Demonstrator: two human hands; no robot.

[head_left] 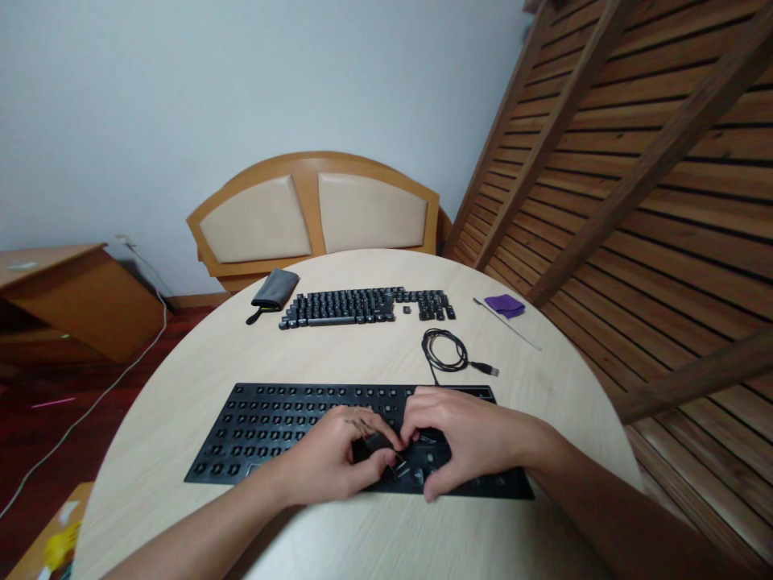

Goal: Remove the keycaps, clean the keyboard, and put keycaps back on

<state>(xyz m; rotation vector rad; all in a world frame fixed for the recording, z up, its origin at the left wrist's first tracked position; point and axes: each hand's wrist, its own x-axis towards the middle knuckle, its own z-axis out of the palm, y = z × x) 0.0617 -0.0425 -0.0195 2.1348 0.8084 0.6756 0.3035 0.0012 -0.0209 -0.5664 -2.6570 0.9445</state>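
A black keyboard with its switches bared lies flat on the near part of a round, pale desk, directly under two hands at work. The left hand rests over its middle, thumb and fingers pinched on a small dark tool, which appears to have thin metal prongs, though the fingers partly cover it. The right hand arches over the keyboard's right half, thumb and fingers spread apart, fingertips just beside the left hand's. Beyond the keyboard, its black cable sits coiled near the right hand. Farther back, loose black keys stand in rows, between a gray pouch at left and a thin rod and folded purple cloth at right. A padded wooden headboard and a slatted wooden screen stand past the desk.
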